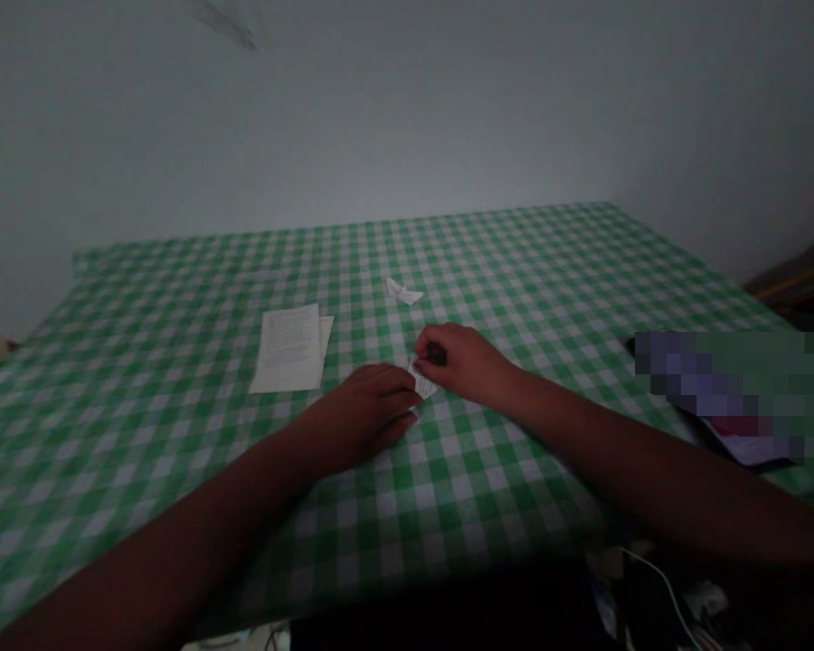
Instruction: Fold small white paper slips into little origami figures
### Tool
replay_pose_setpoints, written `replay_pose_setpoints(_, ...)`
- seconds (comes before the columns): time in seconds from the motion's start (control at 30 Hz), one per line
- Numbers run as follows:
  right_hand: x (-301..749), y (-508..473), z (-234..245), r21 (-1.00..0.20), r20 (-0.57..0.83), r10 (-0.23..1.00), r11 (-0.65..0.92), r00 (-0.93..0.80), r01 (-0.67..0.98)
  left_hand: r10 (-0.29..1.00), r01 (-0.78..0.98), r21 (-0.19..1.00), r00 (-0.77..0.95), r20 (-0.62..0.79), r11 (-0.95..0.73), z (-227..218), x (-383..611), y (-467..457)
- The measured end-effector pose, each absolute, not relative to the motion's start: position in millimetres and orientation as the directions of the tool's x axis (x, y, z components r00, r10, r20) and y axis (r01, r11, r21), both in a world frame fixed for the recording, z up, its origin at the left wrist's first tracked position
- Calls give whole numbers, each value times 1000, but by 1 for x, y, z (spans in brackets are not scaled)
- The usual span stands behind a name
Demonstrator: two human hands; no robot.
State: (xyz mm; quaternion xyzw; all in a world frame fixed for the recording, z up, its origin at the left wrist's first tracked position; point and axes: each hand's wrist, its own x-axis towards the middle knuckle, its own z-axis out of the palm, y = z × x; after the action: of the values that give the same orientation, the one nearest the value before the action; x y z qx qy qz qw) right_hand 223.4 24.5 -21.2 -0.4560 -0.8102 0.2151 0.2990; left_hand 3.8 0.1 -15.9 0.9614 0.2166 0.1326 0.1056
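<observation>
A small piece of printed paper (425, 387) lies on the table between my hands, mostly hidden under the fingers. My left hand (363, 414) presses its fingers together on the paper's left side, thumb nearest to me. At the upper edge, my right hand (467, 362) is curled with thumb and index finger pinching the same paper. Just beyond the hands rests a small folded paper piece (404, 292) with raised ends. To the left of them lie printed sheets (288, 351), one partly under another.
A green and white checked tablecloth (448, 488) covers the table, which meets a plain wall (407, 108) at the back. Toward the right edge lies a dark-edged flat object (752, 457), largely blurred out. A white cable (665, 583) hangs below the front edge.
</observation>
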Motion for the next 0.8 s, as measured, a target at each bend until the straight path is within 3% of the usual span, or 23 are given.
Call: replay_pose_setpoints(0.8,222,21,-11,-686,253,902,422,-349,593,458,408,256,870,182,-876,-12,6,-1)
